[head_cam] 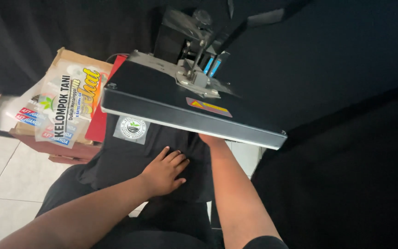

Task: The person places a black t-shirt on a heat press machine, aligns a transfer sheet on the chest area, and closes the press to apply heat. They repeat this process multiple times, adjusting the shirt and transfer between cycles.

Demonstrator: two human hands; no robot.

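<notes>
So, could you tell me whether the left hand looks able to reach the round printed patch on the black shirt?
Probably yes: the left hand lies flat on the black shirt, and the patch sits uncovered just beyond it, at the raised press plate's edge.

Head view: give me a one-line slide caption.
Left hand flat on black garment under raised heat press platen; right hand reaches beneath it, hidden.

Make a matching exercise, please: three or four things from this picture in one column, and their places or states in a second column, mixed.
Things:
1. left hand
2. right hand
3. round emblem transfer
4. printed sheets

Places or states:
A. on the cardboard box, beside the press
B. flat on the black shirt, fingers spread
C. reaching under the raised press plate, mostly hidden
D. lying on the shirt below the plate's edge

Pairs: 1-B, 2-C, 3-D, 4-A
</notes>
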